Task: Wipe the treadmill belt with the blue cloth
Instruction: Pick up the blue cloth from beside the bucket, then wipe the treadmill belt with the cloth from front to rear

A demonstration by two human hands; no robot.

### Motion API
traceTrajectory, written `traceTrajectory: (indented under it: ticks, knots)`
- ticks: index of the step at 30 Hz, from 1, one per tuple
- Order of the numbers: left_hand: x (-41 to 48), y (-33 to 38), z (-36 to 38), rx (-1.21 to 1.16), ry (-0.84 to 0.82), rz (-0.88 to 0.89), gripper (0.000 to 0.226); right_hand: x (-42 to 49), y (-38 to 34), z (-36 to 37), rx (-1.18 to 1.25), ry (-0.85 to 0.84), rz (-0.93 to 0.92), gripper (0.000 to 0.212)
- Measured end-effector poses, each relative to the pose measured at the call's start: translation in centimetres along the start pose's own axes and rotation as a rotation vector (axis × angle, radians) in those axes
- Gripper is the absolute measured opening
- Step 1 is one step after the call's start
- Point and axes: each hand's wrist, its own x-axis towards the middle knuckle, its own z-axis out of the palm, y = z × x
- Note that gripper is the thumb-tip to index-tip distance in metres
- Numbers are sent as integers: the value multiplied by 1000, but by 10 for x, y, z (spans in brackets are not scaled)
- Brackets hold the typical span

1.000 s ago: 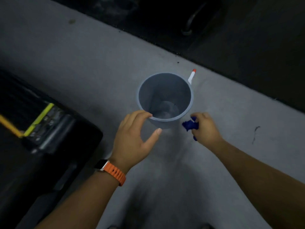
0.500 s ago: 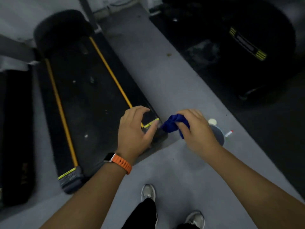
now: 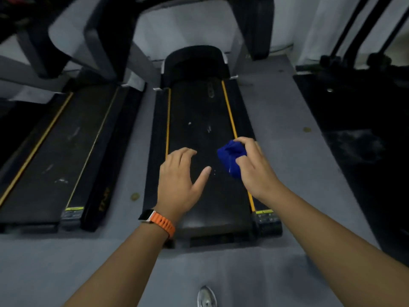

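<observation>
The crumpled blue fabric cloth is clenched in the right grip over the long black treadmill belt; the left grip is spread empty. Wiping is judged not yet begun; the cloth must be pressed down and drawn along.

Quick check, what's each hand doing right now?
Left hand: open, fingers loosely curved, holding nothing.
Right hand: grips the bunched blue cloth over the treadmill belt.

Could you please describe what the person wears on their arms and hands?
No sleeves show on either forearm, and the left hand and right hand are ungloved. The left wrist has a watch on an orange ribbed strap.
</observation>
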Motion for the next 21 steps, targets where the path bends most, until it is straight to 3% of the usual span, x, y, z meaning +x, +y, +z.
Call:
traceTrajectory:
  ticks: [5, 11, 21]
  knots:
    - [62, -70, -11, 34, -34, -24, 55, 78, -5, 42, -25, 37, 67, 57]
    - [163, -110, 10, 23, -61, -7, 56, 186, -1, 54, -87, 62, 25, 41]
    - [422, -169, 39, 32, -49, -92, 52, 464, -19, 36, -153, 8, -120, 45]
